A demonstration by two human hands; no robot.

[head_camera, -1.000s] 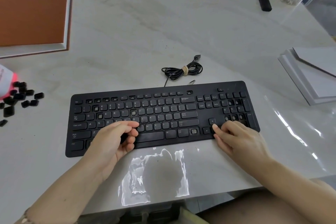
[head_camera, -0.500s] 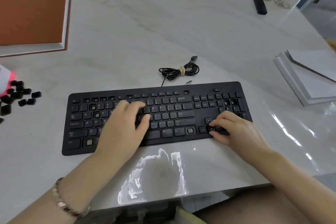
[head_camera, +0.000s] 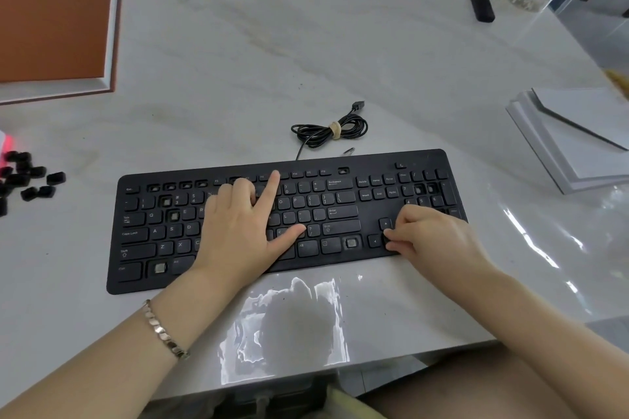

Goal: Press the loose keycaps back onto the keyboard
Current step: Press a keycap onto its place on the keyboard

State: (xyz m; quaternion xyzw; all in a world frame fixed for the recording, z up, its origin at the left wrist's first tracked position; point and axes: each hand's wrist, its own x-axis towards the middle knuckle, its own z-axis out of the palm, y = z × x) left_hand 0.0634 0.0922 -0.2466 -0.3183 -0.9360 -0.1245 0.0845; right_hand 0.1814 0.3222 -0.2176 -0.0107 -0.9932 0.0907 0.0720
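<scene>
Both hands rest on the black keyboard (head_camera: 343, 213), which lies on the pale marble surface (head_camera: 306, 51) close to the person. Her left hand (head_camera: 238, 231) has its index finger stretched out, tip down on the function row, thumb spread wide and the other fingers folded; it holds nothing visible. Her right hand (head_camera: 432, 238) has its fingers curled, tips bunched on the arrow keys; whether they pinch a keycap cannot be told. Several sockets on the keyboard stand bare. The loose keycaps (head_camera: 27, 177) lie in a heap at the surface's left edge, well apart from the keyboard. A coiled cable (head_camera: 330, 129) sits just behind it.
</scene>
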